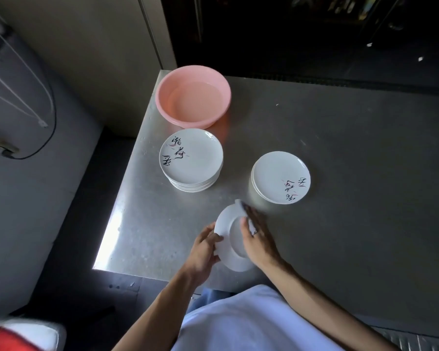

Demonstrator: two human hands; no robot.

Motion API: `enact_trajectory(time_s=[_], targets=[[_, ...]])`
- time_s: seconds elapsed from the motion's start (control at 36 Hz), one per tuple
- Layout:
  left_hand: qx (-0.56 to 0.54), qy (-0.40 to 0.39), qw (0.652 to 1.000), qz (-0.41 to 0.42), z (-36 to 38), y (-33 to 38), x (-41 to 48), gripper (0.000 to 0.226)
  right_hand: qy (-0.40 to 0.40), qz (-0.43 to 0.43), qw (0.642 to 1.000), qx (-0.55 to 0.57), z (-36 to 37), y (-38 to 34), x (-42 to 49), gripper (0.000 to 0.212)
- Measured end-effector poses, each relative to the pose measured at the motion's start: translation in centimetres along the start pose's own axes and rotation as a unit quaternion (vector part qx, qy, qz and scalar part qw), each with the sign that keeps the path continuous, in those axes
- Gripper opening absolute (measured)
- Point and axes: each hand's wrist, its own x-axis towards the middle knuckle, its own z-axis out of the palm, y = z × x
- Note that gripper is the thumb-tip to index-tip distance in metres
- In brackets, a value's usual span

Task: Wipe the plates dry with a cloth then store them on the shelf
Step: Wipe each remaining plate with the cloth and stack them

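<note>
The left hand [203, 249] pinches the tilted plate [232, 261] by its rim. The right hand [257, 239], fingers flat, presses a cloth [239, 203] onto it.

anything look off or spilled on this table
Nothing spilled or broken. The left plate stack and right plate stack sit level. Only the pink basin, seemingly holding water, sits at the table's far left corner, rim about at the edge.

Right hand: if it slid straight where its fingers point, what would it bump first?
Probably the taller plate stack, at its right edge; the right hand might instead slip past to the pink basin.
</note>
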Motion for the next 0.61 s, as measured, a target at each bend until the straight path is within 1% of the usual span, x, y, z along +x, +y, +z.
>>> enact_trajectory(time_s=[0.06,0.08,0.11,0.14,0.17,0.22,0.25,0.28,0.31,0.36,0.39,0.42,0.44,0.47,0.5,0.53,0.56,0.58,0.61], targets=[[0.044,-0.012,0.999,0.001,-0.1,0.4,0.2,0.036,-0.062,-0.103,0.993,-0.017,0.5,0.2,-1.0,0.048],[0.058,-0.017,0.998,0.004,-0.2,0.5,0.2,0.033,-0.083,-0.144,0.986,-0.034,0.8,0.8,-1.5,0.048],[0.068,-0.021,0.997,0.005,-0.5,0.6,0.2,0.029,-0.083,-0.183,0.978,-0.063,1.0,1.6,-1.8,0.049],[0.072,-0.026,0.997,0.003,-0.7,0.6,0.3,0.030,-0.067,-0.196,0.973,-0.099,1.1,2.2,-1.9,0.050],[0.073,-0.026,0.997,-0.002,-1.0,0.6,0.3,0.035,-0.039,-0.178,0.974,-0.133,1.1,2.6,-1.8,0.051],[0.064,-0.020,0.998,-0.013,-1.3,0.5,0.3,0.046,-0.003,-0.049,0.986,-0.157,0.9,2.9,-1.3,0.056],[0.059,-0.019,0.998,-0.017,-1.5,0.4,0.3,0.047,0.002,0.003,0.988,-0.151,0.8,2.7,-1.0,0.058],[0.058,-0.021,0.998,-0.020,-1.5,0.2,0.3,0.046,0.007,0.022,0.988,-0.150,1.0,2.6,-0.8,0.060],[0.058,-0.030,0.998,-0.022,-1.4,0.1,0.3,0.044,0.006,0.004,0.990,-0.144,1.1,2.3,-0.8,0.060],[0.062,-0.053,0.997,-0.019,-1.1,0.0,0.1,0.039,-0.007,-0.104,0.988,-0.118,1.5,1.8,-1.3,0.054],[0.065,-0.060,0.996,-0.014,-1.0,0.0,0.0,0.034,-0.032,-0.165,0.980,-0.103,1.6,1.6,-1.7,0.051],[0.064,-0.062,0.996,-0.009,-0.8,-0.1,-0.1,0.029,-0.065,-0.209,0.970,-0.109,1.8,1.8,-2.0,0.050],[0.060,-0.064,0.996,-0.004,-0.7,-0.2,-0.1,0.024,-0.075,-0.227,0.963,-0.127,1.8,2.0,-2.0,0.050],[0.048,-0.063,0.997,-0.001,-0.7,-0.3,-0.2,0.022,-0.060,-0.210,0.965,-0.149,1.8,2.2,-1.8,0.051],[0.028,-0.061,0.998,0.001,-0.7,-0.5,-0.2,0.022,-0.024,-0.160,0.973,-0.164,1.8,2.5,-1.4,0.053],[0.002,-0.053,0.999,0.001,-0.6,-0.8,-0.2,0.023,0.013,-0.082,0.984,-0.160,1.5,2.2,-0.9,0.055],[-0.024,-0.043,0.999,-0.001,-0.5,-1.1,-0.1,0.023,0.032,-0.003,0.990,-0.137,1.3,2.2,-0.5,0.057],[-0.050,-0.030,0.998,-0.005,-0.4,-1.3,-0.1,0.022,0.038,0.051,0.992,-0.111,1.2,2.1,0.0,0.060],[-0.068,-0.019,0.997,-0.008,-0.3,-1.4,-0.1,0.023,0.037,0.075,0.992,-0.092,1.2,2.2,0.3,0.065]])
